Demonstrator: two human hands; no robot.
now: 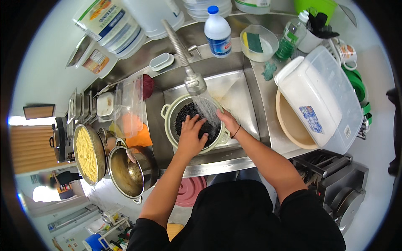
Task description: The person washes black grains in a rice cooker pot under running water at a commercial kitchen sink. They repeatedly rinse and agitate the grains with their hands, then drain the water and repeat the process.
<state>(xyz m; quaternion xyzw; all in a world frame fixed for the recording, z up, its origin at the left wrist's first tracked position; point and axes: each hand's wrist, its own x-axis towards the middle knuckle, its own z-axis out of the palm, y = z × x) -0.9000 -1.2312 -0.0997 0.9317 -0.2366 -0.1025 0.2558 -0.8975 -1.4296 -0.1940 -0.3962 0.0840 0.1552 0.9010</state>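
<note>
A pale green two-handled colander sits in the stainless steel sink, holding small black beans or similar dark pieces. My left hand lies palm down on the dark pieces, fingers spread, its fingertips partly among them. At the colander's right rim is my right hand, gripping the edge beside the handle. Water pours from the spray head of a flexible faucet into the colander, close to both hands. The stream blurs part of the contents.
Left of the sink stand a steel pot and a strainer of yellow pasta. A bleach-type bottle and a sponge bowl line the back ledge. Stacked plastic containers lean over a beige basin at right.
</note>
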